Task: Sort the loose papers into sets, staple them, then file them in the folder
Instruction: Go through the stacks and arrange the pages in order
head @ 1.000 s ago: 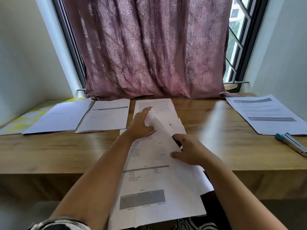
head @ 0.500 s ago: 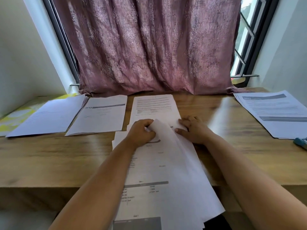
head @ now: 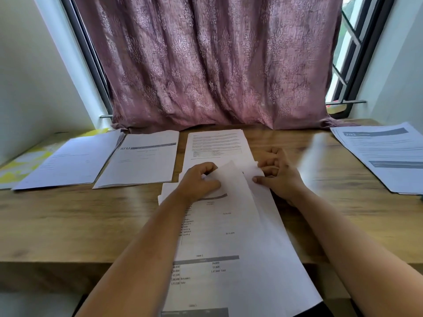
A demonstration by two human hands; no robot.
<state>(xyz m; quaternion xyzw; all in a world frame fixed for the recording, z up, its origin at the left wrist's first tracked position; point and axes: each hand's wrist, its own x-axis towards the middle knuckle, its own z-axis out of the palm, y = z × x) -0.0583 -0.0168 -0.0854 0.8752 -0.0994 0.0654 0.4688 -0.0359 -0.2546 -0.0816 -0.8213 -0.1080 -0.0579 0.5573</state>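
A loose stack of printed sheets [head: 219, 236] lies in front of me and hangs over the desk's near edge. My left hand [head: 199, 181] pinches the lifted top corner of the upper sheet. My right hand [head: 278, 173] holds the top right corners of the sheets beneath, thumb on the paper, fingers curled behind. A text page [head: 216, 145] lies just beyond the stack. Two paper sets [head: 142, 159] [head: 68, 161] lie to the left, and another set [head: 384, 154] at the far right. A yellow folder [head: 20, 165] peeks out under the leftmost set.
The wooden desk [head: 68, 225] runs up to a window hung with a mauve curtain [head: 210, 65]. White walls close in on both sides. Bare wood shows left of the stack and between my right hand and the right-hand set.
The camera has tilted up a little and the stapler has left the view. My right hand shifted from the stack's top edge to its right corners. My left hand kept its pinch.
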